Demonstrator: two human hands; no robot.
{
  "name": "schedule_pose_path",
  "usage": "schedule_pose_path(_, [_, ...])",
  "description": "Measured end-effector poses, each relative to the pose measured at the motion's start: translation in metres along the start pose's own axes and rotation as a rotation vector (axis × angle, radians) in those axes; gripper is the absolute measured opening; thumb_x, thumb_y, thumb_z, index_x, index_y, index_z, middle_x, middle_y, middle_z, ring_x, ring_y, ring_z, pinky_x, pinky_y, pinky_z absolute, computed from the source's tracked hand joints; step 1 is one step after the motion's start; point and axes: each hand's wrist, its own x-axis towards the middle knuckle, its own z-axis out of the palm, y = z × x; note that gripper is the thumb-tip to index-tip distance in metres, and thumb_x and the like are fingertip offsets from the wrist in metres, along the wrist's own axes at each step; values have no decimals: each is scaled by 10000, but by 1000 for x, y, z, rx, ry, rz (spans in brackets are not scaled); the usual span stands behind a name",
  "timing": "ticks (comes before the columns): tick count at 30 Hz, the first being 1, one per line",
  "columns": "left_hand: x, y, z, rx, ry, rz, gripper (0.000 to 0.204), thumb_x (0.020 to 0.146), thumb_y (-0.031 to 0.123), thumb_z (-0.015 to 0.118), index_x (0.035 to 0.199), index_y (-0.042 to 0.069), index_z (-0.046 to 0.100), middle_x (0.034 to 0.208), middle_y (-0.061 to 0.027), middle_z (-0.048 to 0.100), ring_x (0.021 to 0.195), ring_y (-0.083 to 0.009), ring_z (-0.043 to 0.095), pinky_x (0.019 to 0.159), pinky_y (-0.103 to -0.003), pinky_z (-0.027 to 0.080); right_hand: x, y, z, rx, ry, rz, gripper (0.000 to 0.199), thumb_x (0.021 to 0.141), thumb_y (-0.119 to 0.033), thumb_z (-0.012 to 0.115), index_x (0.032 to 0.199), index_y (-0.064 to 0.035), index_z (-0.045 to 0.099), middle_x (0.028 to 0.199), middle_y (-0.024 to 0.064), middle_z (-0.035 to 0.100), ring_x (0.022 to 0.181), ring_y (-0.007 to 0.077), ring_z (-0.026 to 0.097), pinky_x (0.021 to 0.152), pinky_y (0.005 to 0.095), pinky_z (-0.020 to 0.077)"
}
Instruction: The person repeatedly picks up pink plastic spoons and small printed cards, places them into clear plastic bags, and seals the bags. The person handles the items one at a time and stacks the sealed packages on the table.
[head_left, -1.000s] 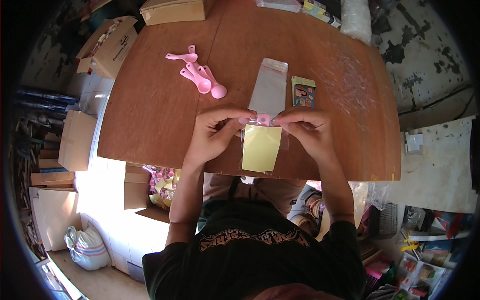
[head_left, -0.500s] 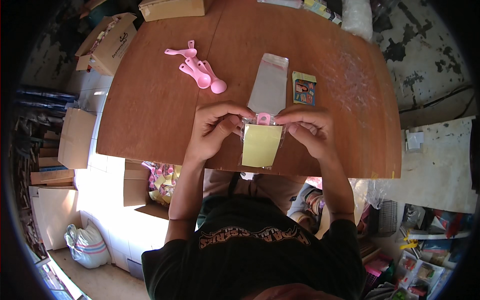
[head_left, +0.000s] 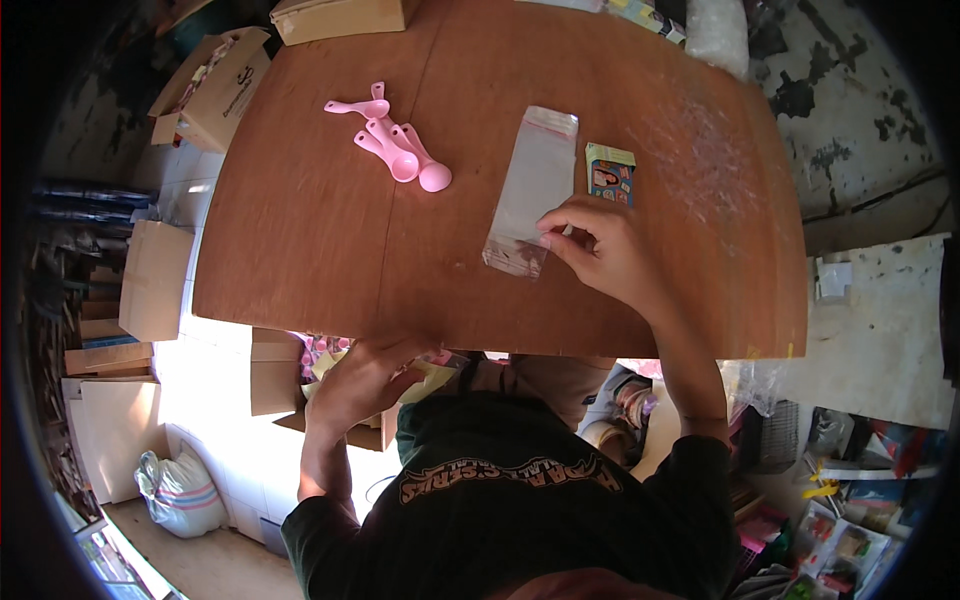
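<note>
My left hand (head_left: pixel 365 380) is low at the table's front edge, closed on a clear plastic packet with a yellow card (head_left: pixel 428 380) in it. A bit of pink shows by the fingers; the hand hides the rest. Beneath it, on the floor, stands a carton (head_left: pixel 276 372) of similar pink and yellow packets. My right hand (head_left: pixel 605 250) hovers at the lower part of a stack of clear plastic bags (head_left: pixel 535 170), thumb and forefinger pinched together. Whatever may be between those fingertips is too small to make out. Pink measuring spoons (head_left: pixel 402 160) lie in a cluster farther left.
Beside the bags sits a small stack of printed cards (head_left: pixel 610 170). Thin clear plastic strips (head_left: pixel 705 165) are scattered on the table's (head_left: pixel 300 240) right side. A cardboard box (head_left: pixel 340 18) stands at the far edge, near a roll of bubble wrap (head_left: pixel 717 38).
My left hand has carried the yellow-card packet down and left, off the tabletop toward the carton. My right hand has let go of the packet and shifted slightly left, over the bags.
</note>
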Motion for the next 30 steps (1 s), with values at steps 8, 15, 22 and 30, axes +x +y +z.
schedule_pose_path(8, [-43,-9,7,233,59,-27,294,714,-38,660,975,91,697,1223,-40,632,889,-251,693,691,-328,574,20,40,8,-303,-86,4,126,768,-158,733,840,-58,705,836,76,679,733,250,666,648,341,506])
schedule_pose_path(15, [-84,-59,15,395,-78,-228,238,691,-32,650,905,72,661,1003,-28,667,793,-283,679,671,-385,555,18,20,11,-294,-178,7,162,754,-204,755,828,-70,703,821,62,678,745,230,669,654,336,505])
schedule_pose_path(22, [-109,-109,24,675,-396,-630,357,802,142,689,1130,60,575,1050,-167,641,953,-294,652,746,-405,548,15,37,15,-345,-151,-28,103,781,-167,693,830,-77,705,816,61,664,736,265,649,638,364,500])
schedule_pose_path(30, [5,1,4,-452,-512,111,275,878,151,641,1127,42,601,917,-142,699,774,-256,697,661,-346,548,18,35,6,-445,-5,-73,78,799,-141,653,796,-80,701,796,58,650,702,272,641,611,385,500])
